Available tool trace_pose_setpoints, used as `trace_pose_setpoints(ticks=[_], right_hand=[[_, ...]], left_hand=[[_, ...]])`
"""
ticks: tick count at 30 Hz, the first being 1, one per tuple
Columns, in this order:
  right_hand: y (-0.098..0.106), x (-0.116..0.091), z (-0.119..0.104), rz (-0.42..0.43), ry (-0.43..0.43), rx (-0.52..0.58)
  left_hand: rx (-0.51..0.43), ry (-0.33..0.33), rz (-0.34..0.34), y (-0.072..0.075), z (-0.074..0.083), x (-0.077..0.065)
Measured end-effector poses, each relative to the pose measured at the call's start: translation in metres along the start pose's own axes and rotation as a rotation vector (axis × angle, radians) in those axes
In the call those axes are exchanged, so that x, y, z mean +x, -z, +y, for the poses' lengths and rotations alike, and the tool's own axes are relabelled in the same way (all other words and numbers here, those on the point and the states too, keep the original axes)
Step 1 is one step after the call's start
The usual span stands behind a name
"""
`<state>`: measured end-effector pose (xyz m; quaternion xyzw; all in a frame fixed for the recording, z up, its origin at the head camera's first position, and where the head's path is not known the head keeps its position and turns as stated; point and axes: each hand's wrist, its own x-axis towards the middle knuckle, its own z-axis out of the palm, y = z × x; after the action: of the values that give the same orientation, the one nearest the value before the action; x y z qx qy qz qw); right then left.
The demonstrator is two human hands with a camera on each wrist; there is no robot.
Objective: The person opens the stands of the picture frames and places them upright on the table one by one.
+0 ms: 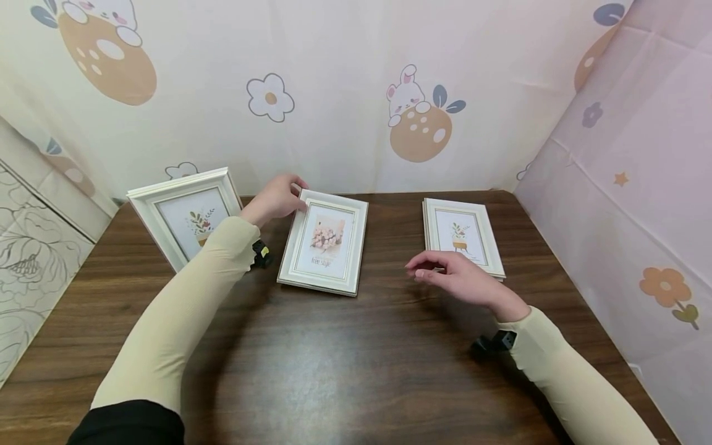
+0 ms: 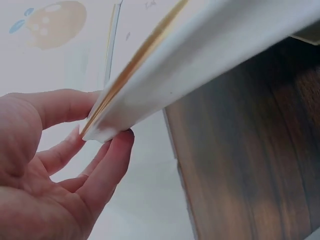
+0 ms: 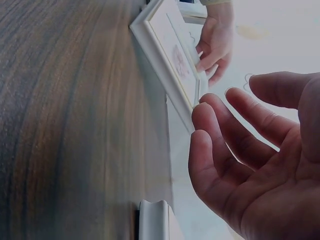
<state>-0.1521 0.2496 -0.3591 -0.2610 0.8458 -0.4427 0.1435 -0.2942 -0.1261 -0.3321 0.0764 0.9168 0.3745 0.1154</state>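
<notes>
A white picture frame (image 1: 326,241) with a flower print and the words "free style" leans at the middle of the table's back, its upper end raised. My left hand (image 1: 275,201) pinches this frame's upper left corner; in the left wrist view the thumb and fingers (image 2: 107,165) grip the corner from both sides. To the right, my right hand (image 1: 458,278) hovers over the table with loosely bent fingers and nothing in them. It overlaps the lower left part of another white frame (image 1: 489,238), with a potted plant print, lying on the table.
At the left stands a larger white frame (image 1: 167,204) with a plant print, partly hidden behind my left arm. A patterned cloth (image 1: 334,148) hangs along the back and right of the brown wooden table (image 1: 356,371). A floral white panel (image 1: 33,266) borders the left side.
</notes>
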Motion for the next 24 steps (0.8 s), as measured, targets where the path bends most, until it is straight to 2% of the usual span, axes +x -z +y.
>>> trace_pose_setpoints(ticks=[5, 14, 24], right_hand=[[0.001, 0.001, -0.001, -0.003, -0.002, 0.014], [0.004, 0.002, -0.004, -0.002, -0.027, -0.009], [0.007, 0.003, -0.004, 0.041, 0.038, -0.05]], left_hand=[[0.012, -0.034, 0.025, 0.004, 0.005, -0.007], [-0.026, -0.077, 0.08, 0.009, 0.007, -0.021], [-0.006, -0.119, 0.162, 0.014, 0.011, -0.039]])
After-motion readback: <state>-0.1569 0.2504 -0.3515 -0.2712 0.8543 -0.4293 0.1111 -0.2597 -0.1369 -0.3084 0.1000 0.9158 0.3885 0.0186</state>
